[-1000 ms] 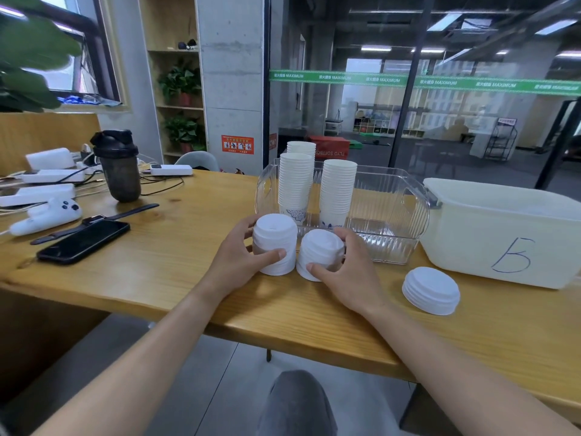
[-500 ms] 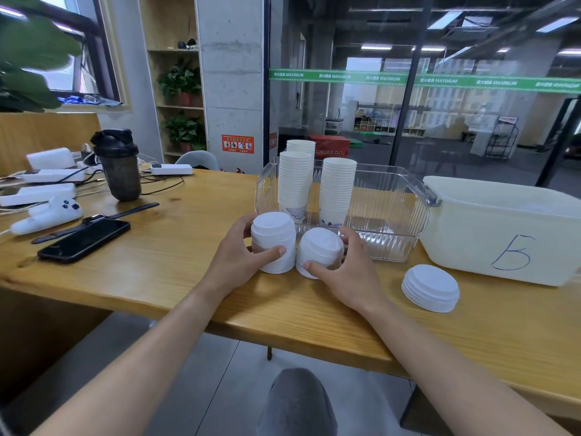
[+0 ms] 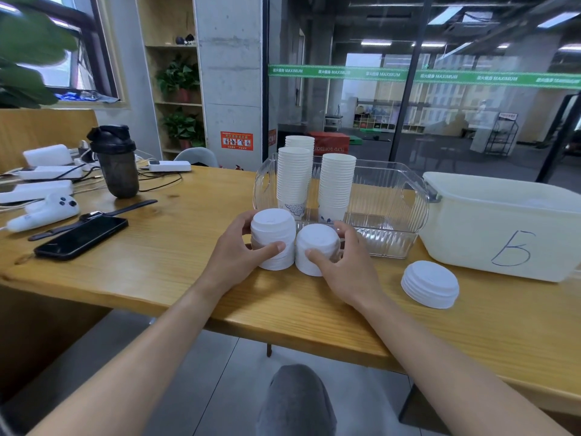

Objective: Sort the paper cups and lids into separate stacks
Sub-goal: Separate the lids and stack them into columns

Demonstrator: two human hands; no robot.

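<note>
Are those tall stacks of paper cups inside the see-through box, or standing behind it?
Inside. The cup stacks stand upright within the clear bin: their bases show through its front wall, and their tops rise above its rim.

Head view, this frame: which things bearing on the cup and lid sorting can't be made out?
- White opaque plastic bin marked B: contents hidden by its own walls.
- Third stack of white paper cups: lower part hidden behind the front cup stack.
- Two white lid stacks: far sides covered by the left hand and right hand; lid counts too fine to tell.
- Clear ribbed plastic bin: glare blurs its floor.
</note>
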